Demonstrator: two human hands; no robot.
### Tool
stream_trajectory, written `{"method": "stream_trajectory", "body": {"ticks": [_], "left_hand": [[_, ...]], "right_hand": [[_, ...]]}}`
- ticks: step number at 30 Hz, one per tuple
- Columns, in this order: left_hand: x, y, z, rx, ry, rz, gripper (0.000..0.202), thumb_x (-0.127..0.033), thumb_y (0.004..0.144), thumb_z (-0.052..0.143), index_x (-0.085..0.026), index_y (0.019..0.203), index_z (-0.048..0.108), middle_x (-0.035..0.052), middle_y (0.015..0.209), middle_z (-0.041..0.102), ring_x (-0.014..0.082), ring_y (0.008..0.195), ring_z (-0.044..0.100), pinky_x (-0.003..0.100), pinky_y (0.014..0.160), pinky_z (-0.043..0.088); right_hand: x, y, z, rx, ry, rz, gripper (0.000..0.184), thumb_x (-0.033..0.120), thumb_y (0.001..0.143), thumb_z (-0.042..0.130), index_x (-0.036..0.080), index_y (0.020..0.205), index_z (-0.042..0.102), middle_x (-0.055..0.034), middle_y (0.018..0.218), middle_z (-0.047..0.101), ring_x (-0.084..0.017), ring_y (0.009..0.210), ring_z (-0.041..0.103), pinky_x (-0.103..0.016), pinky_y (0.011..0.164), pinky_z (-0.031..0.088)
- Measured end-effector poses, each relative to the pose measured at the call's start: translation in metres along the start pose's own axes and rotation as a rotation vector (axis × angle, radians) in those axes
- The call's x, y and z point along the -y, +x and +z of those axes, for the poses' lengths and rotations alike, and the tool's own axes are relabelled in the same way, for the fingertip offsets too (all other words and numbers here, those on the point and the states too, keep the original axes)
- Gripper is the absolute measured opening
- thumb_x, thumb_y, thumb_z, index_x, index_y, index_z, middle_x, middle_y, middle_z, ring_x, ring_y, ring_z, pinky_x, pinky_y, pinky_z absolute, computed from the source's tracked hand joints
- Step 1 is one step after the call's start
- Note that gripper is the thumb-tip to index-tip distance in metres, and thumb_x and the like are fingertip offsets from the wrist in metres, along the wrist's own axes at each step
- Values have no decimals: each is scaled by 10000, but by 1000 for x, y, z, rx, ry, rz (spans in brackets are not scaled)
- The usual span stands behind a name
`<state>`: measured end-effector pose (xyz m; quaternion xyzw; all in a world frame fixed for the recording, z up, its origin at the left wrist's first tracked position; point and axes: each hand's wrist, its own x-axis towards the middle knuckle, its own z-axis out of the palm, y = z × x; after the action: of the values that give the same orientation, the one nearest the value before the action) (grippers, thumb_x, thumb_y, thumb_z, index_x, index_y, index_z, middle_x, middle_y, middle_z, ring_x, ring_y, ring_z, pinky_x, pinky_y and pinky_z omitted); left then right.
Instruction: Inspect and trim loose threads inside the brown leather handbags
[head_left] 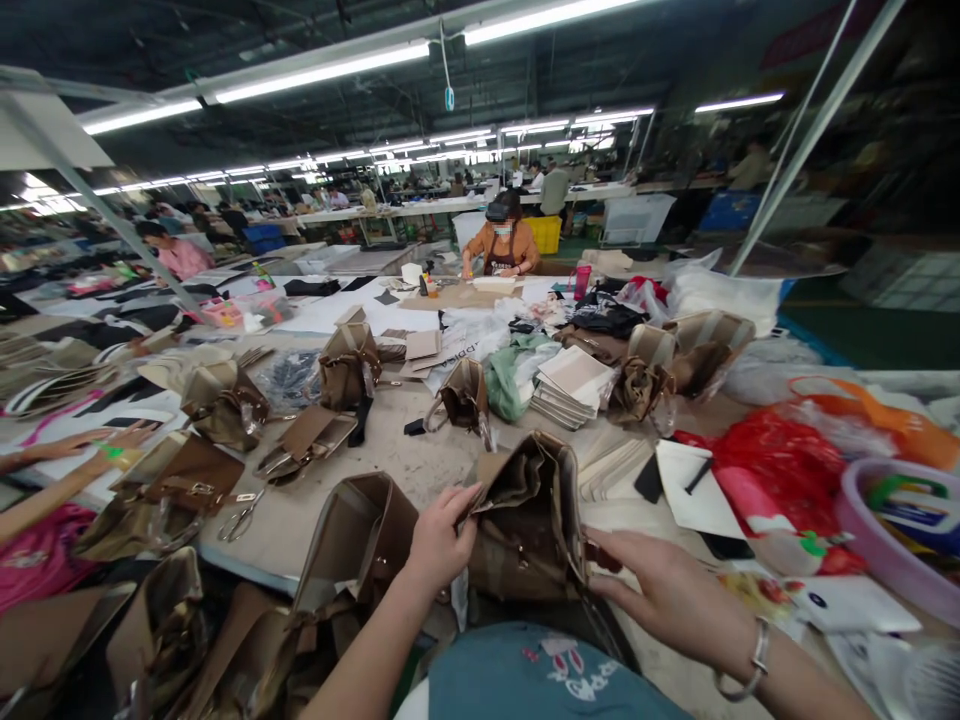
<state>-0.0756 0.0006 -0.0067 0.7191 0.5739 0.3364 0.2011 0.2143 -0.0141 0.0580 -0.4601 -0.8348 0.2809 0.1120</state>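
A brown handbag point(517, 555) stands open at the table's front edge, right before my body, its mouth facing up and its lining showing. My left hand point(444, 535) pinches the left side of its rim between thumb and fingers. At the bag's right side, my right hand point(656, 580) holds the edge, with the fingertips partly hidden behind it. Just left of my left forearm is another open brown bag point(360, 530). A smaller brown bag point(461, 395) sits behind the held one.
More brown bags lie to the left, near scissors point(238, 518). To the right are stacked light panels point(574, 385), a red plastic bag point(780, 465) and a purple basin point(862, 530). A co-worker's arm point(67, 490) reaches in at left; another person point(502, 240) sits opposite.
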Motion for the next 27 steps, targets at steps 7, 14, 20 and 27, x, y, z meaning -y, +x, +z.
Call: {"method": "stream_trajectory", "body": {"ticks": [7, 14, 20, 27], "left_hand": [[-14, 7, -20, 91, -102, -91, 238, -239, 829, 450, -174, 814, 679, 25, 730, 626, 138, 705, 561, 237, 680, 453], [-12, -11, -29, 99, -229, -188, 247, -299, 817, 479, -151, 776, 671, 18, 718, 611, 144, 702, 543, 222, 664, 426], [-5, -12, -27, 73, -224, -224, 237, -281, 811, 473, -143, 714, 639, 8, 696, 556, 134, 689, 513, 221, 657, 411], [-5, -11, -26, 83, -234, -231, 238, -294, 798, 491, -141, 761, 670, 15, 724, 599, 145, 716, 545, 229, 685, 427]], "right_hand": [[35, 64, -30, -259, -244, -425, 360, 220, 820, 544, 198, 1179, 518, -96, 1079, 562, -217, 1014, 486, -356, 856, 438], [35, 117, -9, -66, -440, -615, 120, 234, 797, 593, 186, 904, 618, -57, 911, 575, -197, 886, 453, -329, 788, 400], [32, 121, -3, -146, -485, -640, 223, 280, 872, 489, 173, 724, 615, -63, 911, 560, -183, 849, 439, -309, 745, 344], [23, 125, 6, -146, -486, -449, 313, 378, 910, 414, 179, 746, 592, -33, 714, 607, -150, 696, 494, -263, 605, 312]]}}
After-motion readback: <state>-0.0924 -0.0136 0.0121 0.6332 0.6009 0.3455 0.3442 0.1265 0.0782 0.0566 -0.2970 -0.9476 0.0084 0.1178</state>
